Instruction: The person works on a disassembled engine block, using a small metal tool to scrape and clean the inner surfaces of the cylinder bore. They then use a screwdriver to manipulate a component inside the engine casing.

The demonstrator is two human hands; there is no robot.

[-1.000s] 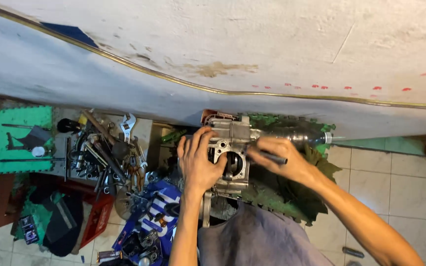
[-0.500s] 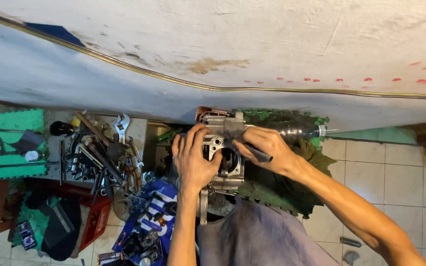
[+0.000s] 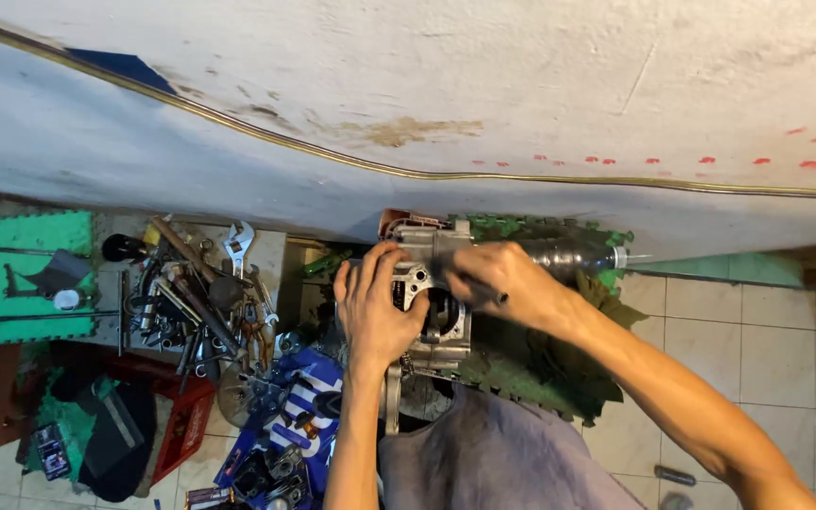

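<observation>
A: The left hand lies spread over the grey cast-metal engine block, fingers curled against its near side and top, pressing on it rather than closed round anything.

B: And the right hand?

A: Its fingers are closed together on a thin dark rod-like tool, whose tip seems to sit at the block's round bore. The block rests on a dark green cloth on the tiled floor, just beside a clear plastic bottle.

B: How to do it well?

A: I'd judge: keep the left palm firm so the block cannot rock, and work the tool in short, controlled strokes. A heap of loose metal wrenches lies to the left.
</observation>
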